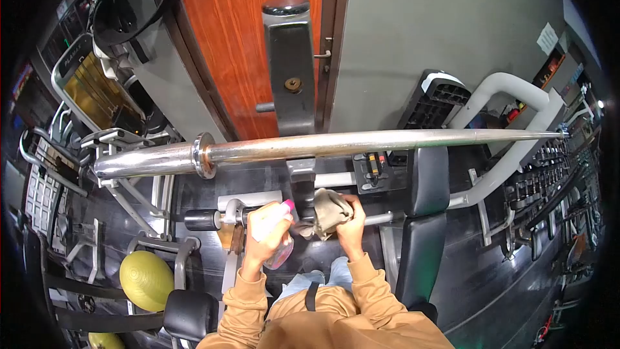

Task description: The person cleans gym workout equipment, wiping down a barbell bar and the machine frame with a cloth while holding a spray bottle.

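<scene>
My left hand is wrapped round a spray bottle with a pink nozzle and a clear body. A crumpled grey-beige cloth is gripped in my right hand, its loose end hanging toward the bottle. Both hands are in front of my body, below a long chrome barbell that crosses the view. Behind the bar stands a dark upright post of a rack. My hands do not touch the bar.
A black padded bench stands to my right, with a thick grey frame behind it. At the left lie a yellow-green exercise ball and a black seat pad. A dumbbell rack lines the right side; a wooden door is ahead.
</scene>
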`<state>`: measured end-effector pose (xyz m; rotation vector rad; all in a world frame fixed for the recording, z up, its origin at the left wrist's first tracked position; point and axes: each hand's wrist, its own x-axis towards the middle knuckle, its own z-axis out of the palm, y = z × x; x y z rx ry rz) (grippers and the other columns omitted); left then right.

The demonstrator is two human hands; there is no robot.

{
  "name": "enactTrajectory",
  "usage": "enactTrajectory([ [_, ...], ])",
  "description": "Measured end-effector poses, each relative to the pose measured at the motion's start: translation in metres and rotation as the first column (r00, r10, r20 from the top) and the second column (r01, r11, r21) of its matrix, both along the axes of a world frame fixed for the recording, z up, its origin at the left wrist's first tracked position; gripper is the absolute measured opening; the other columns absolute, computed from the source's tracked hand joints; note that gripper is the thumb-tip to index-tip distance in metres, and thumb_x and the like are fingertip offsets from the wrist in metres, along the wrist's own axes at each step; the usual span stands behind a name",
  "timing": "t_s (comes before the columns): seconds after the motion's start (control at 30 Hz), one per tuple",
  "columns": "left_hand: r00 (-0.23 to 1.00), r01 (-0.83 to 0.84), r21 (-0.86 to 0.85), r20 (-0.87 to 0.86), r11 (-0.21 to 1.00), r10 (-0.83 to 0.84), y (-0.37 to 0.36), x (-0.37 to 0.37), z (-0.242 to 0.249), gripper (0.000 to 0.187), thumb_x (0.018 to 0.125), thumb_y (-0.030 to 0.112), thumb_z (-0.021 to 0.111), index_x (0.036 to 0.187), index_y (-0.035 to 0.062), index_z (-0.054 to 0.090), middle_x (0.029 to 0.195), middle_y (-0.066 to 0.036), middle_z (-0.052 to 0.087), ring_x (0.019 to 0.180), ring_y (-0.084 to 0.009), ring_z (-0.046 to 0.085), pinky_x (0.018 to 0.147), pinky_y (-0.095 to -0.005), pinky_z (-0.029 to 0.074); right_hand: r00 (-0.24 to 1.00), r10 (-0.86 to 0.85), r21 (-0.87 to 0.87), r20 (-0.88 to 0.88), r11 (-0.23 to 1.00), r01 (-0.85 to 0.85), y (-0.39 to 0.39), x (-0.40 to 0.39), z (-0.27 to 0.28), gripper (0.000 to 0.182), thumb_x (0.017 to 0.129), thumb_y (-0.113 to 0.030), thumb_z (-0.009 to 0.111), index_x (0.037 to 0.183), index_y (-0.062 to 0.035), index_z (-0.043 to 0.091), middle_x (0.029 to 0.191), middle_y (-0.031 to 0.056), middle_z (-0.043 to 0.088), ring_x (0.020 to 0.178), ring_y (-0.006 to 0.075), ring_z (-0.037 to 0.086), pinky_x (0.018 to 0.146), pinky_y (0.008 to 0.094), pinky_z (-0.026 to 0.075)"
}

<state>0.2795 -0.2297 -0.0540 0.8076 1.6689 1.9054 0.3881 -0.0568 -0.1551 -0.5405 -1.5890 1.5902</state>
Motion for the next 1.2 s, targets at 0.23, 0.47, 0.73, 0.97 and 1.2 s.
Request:
enactTrajectory([
  [0.23, 0.988, -0.139, -0.071, -0.083, 0.988, 0.133, 0.004, 0.020, 0.026, 0.018, 0.093, 0.007, 0.063, 0.079, -0.0038, 0.063, 0.064, -0.005, 0.061, 0.047, -0.0105, 0.058, 0.046, -0.0250, 0.044, 0.948, 0.310, -0.181, -0.067, 0.931, -0.317, 0.005, -0.013, 0.004, 0.045, 0.075, 0.013, 0.065, 0.117, -0.0012, 0.061, 0.119, 0.0088, 0.069, 0.109, 0.0151, 0.064, 0.096, 0.0298, 0.051],
  [0.47, 0.852, -0.349, -0.138, -0.458, 0.927, 0.253, 0.015, 0.038, 0.044, 0.015, 0.090, 0.007, 0.066, 0.079, -0.0033, 0.063, 0.064, -0.006, 0.057, 0.049, -0.0142, 0.056, 0.046, -0.0289, 0.041, 0.866, 0.495, -0.168, 0.066, 0.861, -0.480, 0.033, 0.005, -0.029, 0.042, 0.081, 0.012, 0.049, 0.119, -0.0019, 0.060, 0.116, 0.0055, 0.064, 0.112, 0.0148, 0.059, 0.100, 0.0298, 0.046],
  [0.73, 0.708, -0.631, -0.258, -0.578, 0.732, 0.406, 0.067, 0.080, 0.048, 0.017, 0.083, 0.011, 0.071, 0.076, 0.0002, 0.061, 0.066, -0.013, 0.055, 0.060, -0.0295, 0.057, 0.057, -0.0391, 0.043, 0.780, 0.574, -0.566, -0.249, 0.567, -0.598, 0.091, 0.019, 0.015, 0.028, 0.103, -0.006, 0.053, 0.131, -0.0051, 0.047, 0.128, 0.0096, 0.059, 0.116, 0.0187, 0.062, 0.100, 0.0344, 0.053],
  [0.97, 0.523, -0.817, -0.225, -0.678, 0.531, 0.517, 0.111, 0.096, 0.029, 0.024, 0.081, 0.012, 0.073, 0.070, 0.0011, 0.055, 0.064, -0.013, 0.055, 0.057, -0.0327, 0.056, 0.054, -0.0404, 0.043, 0.647, 0.718, -0.542, -0.256, 0.448, -0.711, 0.130, 0.029, 0.016, 0.035, 0.097, 0.000, 0.058, 0.131, -0.0049, 0.049, 0.131, 0.0119, 0.060, 0.117, 0.0209, 0.063, 0.101, 0.0344, 0.053],
  [1.2, 0.434, -0.889, -0.242, -0.713, 0.388, 0.551, 0.131, 0.099, 0.021, 0.029, 0.080, 0.015, 0.075, 0.066, 0.0006, 0.054, 0.062, -0.014, 0.055, 0.055, -0.0328, 0.058, 0.054, -0.0403, 0.043, 0.629, 0.746, -0.586, -0.218, 0.415, -0.696, 0.129, 0.025, 0.013, 0.052, 0.090, 0.007, 0.063, 0.139, -0.0037, 0.047, 0.133, 0.0107, 0.059, 0.119, 0.0212, 0.062, 0.106, 0.0357, 0.051],
])
